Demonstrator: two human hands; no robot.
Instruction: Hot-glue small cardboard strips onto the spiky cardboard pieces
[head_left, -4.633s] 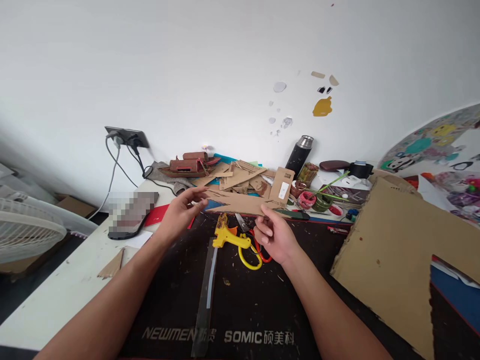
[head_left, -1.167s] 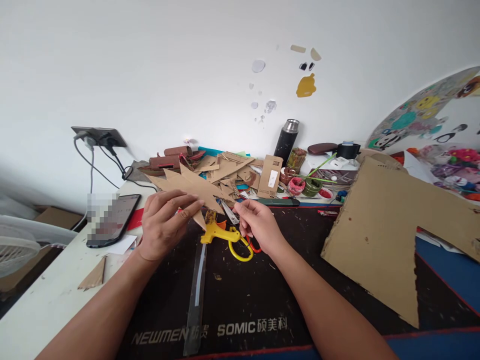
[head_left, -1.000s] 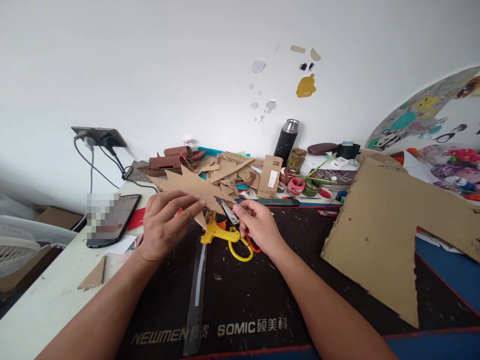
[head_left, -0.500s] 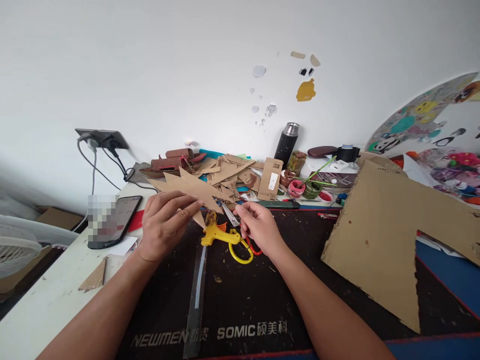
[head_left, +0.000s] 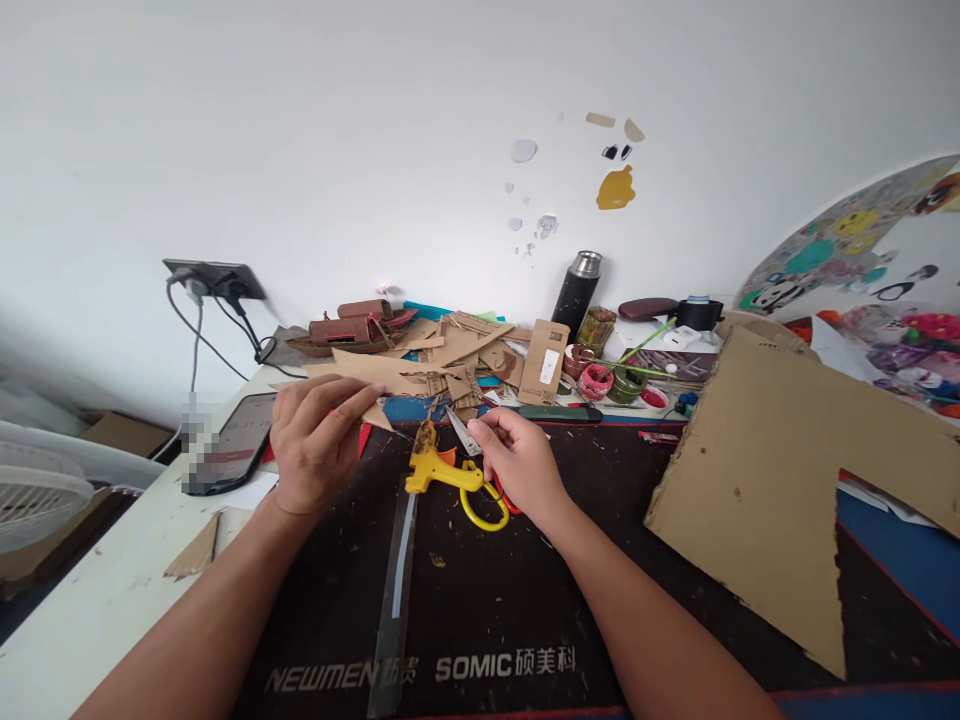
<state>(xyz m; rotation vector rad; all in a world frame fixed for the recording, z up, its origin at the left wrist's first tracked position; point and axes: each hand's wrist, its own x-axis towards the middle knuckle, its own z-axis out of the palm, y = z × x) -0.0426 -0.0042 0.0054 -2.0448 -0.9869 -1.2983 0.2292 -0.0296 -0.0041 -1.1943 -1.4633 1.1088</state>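
Note:
My left hand (head_left: 315, 445) is closed on a jagged, spiky-edged cardboard cutout (head_left: 390, 372), held flat just above the back edge of the black mat (head_left: 487, 600). Pinching fingers of my right hand (head_left: 517, 462) curl around a pair of scissors (head_left: 461, 432) near the pivot. The blades point up and left out of the hand, and the yellow handle loop (head_left: 484, 508) shows below it. A yellow glue gun (head_left: 439, 470) lies on the mat between my hands, touching the scissors.
A big cardboard sheet (head_left: 757, 470) with a cut-out notch covers the right of the desk. A clear ruler (head_left: 397, 585) lies on the mat. Phone (head_left: 236, 440), cardboard scraps (head_left: 469, 345), model boat (head_left: 352, 328), black flask (head_left: 576, 295) and paint pots (head_left: 596, 380) line the back.
My right hand has let go of the cardboard cutout and closed on the scissors. My left hand has turned the cutout from tilted to nearly flat and drawn it slightly left.

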